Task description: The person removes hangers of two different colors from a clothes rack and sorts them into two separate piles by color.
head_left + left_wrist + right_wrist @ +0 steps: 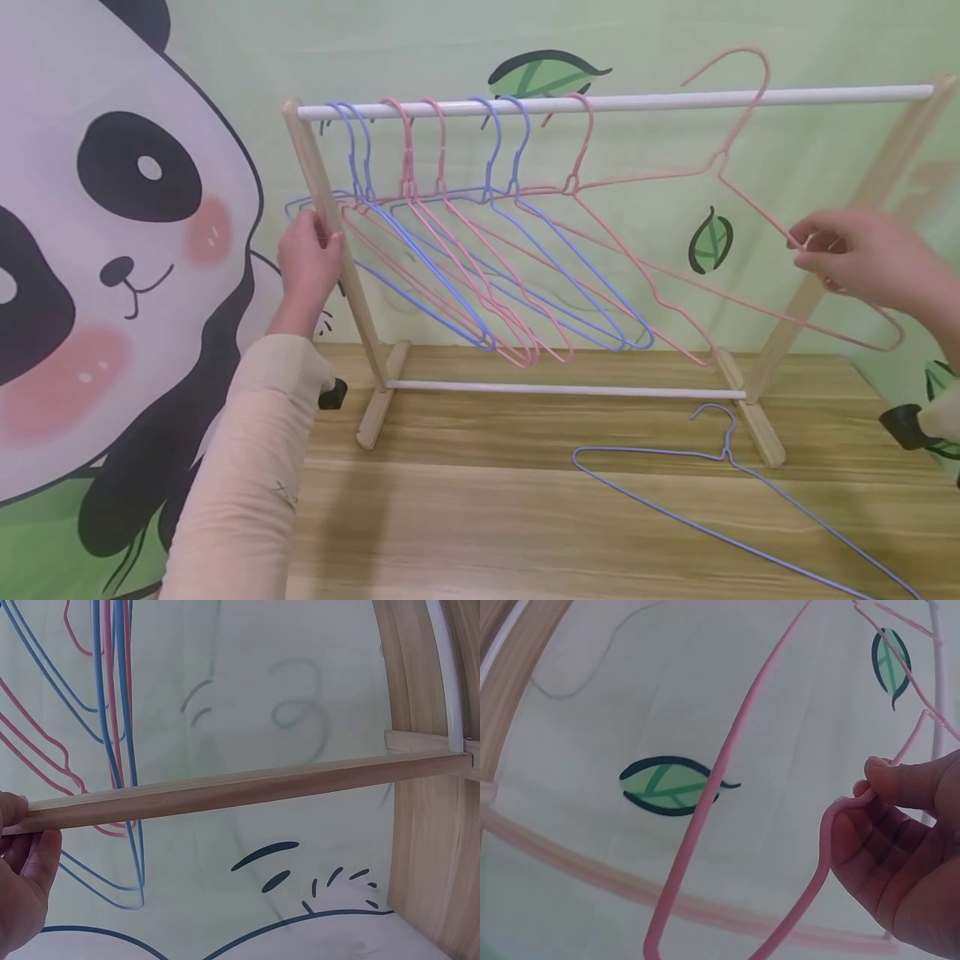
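Pink hanger [722, 158] hangs toward the right of the white bar [660, 100], hook above it — contact unclear. Left to right: left hand [309, 250] clamped on the left post [355, 292], cropped in its wrist view; hung hangers [489, 171] overlap, count uncertain; blue hanger [726, 452] on the table [450, 525], corner cut off — right hand [873, 250] pinches the pink hanger's shoulder.

**A smiling panda [127, 242] beside my counter [465, 525]**

I face a pale green backdrop [375, 42] printed with the black-and-white panda, a darker green patch [45, 533] below it. Right of the panda's head I see a broad, dark-edged leaf [543, 77]; farther right and lower, a smaller leaf [711, 242]. The wood-grained counter spreads to the panda's lower right.
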Action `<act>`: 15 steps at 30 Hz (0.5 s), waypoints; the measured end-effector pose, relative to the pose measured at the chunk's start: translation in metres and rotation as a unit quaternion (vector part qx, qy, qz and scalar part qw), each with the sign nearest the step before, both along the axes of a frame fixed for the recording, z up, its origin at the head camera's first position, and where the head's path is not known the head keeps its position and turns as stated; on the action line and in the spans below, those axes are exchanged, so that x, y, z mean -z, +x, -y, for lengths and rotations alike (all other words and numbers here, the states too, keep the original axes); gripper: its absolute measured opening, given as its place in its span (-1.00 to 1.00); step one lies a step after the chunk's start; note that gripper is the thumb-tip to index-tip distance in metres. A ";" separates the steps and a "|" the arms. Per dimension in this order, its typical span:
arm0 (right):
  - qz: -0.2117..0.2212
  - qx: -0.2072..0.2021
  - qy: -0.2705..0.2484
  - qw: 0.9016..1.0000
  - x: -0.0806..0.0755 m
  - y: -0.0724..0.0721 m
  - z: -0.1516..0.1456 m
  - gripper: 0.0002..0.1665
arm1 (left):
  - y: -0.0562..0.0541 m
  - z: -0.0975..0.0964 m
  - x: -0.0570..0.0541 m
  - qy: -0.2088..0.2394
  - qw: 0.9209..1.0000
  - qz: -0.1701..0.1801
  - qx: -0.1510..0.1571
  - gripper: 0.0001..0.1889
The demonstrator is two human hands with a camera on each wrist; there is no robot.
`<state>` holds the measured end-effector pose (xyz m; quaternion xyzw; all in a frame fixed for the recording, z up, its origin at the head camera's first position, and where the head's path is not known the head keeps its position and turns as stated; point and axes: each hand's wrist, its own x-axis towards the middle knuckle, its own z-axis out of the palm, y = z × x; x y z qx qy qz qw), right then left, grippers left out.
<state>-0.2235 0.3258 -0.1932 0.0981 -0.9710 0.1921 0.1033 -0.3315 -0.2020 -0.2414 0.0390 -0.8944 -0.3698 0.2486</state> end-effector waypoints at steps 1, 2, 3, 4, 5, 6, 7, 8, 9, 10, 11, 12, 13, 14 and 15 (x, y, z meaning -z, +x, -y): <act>-0.005 0.000 0.006 1.000 0.002 0.002 -0.003 -0.76 | 0.000 0.000 0.000 0.000 1.000 0.002 0.000 -0.70; -0.009 0.001 0.012 1.000 0.003 0.004 -0.006 -0.76 | 0.000 0.000 0.000 0.000 1.000 0.002 0.000 -0.70; -0.011 0.001 0.019 1.000 0.005 0.005 -0.008 -0.76 | 0.000 0.000 0.000 0.000 1.000 0.003 0.000 -0.69; -0.012 0.003 0.026 1.000 0.007 0.007 -0.010 -0.76 | 0.000 0.000 0.000 0.001 1.000 0.004 0.000 -0.69; -0.008 0.005 0.033 0.999 0.009 0.008 -0.012 -0.76 | 0.000 0.000 0.000 0.000 1.000 0.004 0.000 -0.69; -0.006 0.006 0.041 0.999 0.011 0.009 -0.013 -0.76 | 0.000 0.000 0.000 0.000 1.000 0.004 0.000 -0.69; -0.001 0.007 0.048 0.999 0.012 0.010 -0.015 -0.75 | 0.000 0.000 -0.001 0.000 1.000 0.005 0.000 -0.69; 0.005 0.008 0.052 0.999 0.014 0.011 -0.016 -0.75 | 0.000 0.000 0.000 -0.001 1.000 0.004 0.000 -0.69; 0.010 0.009 0.057 0.998 0.015 0.011 -0.017 -0.74 | 0.000 0.000 0.000 -0.001 1.000 0.004 0.000 -0.69; 0.016 0.011 0.057 0.998 0.017 0.012 -0.019 -0.75 | 0.000 0.000 0.000 -0.002 1.000 0.004 0.000 -0.69; 0.020 0.011 0.060 0.998 0.019 0.012 -0.020 -0.75 | 0.000 0.000 0.000 -0.002 1.000 0.004 0.001 -0.69; 0.022 0.011 0.064 0.998 0.021 0.013 -0.021 -0.75 | 0.000 0.000 0.000 -0.001 1.000 0.004 0.001 -0.69; 0.027 0.010 0.065 0.997 0.023 0.013 -0.022 -0.75 | 0.000 0.000 0.000 -0.001 1.000 0.004 0.001 -0.69; 0.030 0.011 0.069 0.997 0.026 0.013 -0.022 -0.76 | 0.000 0.000 0.000 -0.001 1.000 0.005 0.001 -0.69; 0.032 0.009 0.075 0.997 0.029 0.013 -0.023 -0.77 | 0.000 0.000 0.000 -0.001 1.000 0.005 0.001 -0.69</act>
